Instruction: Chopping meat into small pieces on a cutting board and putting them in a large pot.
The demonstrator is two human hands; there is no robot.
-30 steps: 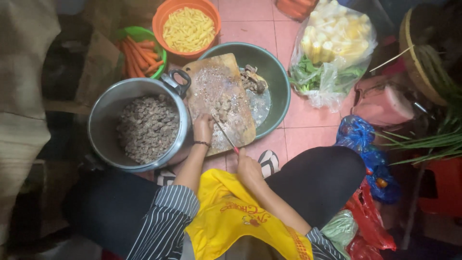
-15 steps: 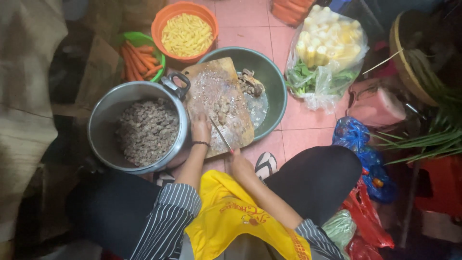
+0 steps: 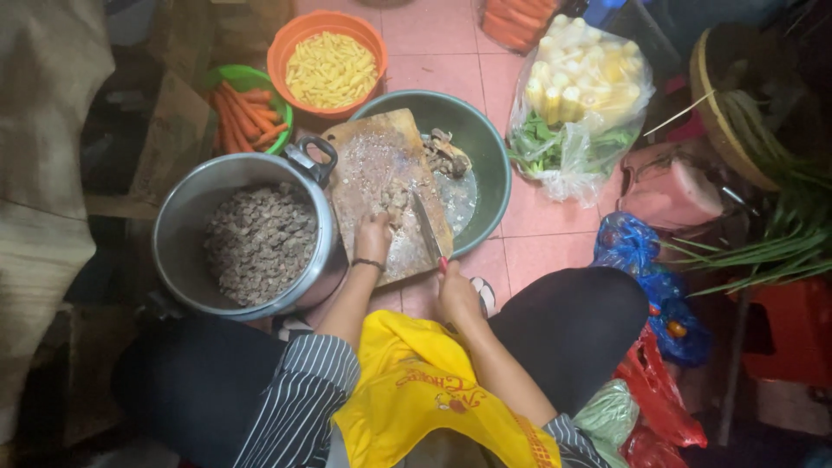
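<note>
Wooden and wet, the cutting board (image 3: 381, 186) lay across the green basin (image 3: 485, 156). Her left hand (image 3: 374, 238) had crept up to pin the meat (image 3: 394, 201), fingers curled on it; her right hand (image 3: 458, 295) gripped the knife (image 3: 426, 230), its blade now angled beside the pile, chopping ongoing. Cut pieces filled the pot (image 3: 186, 217) alongside.

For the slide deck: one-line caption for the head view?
Left hand steadies meat on board; right hand holds knife beside pot.
</note>
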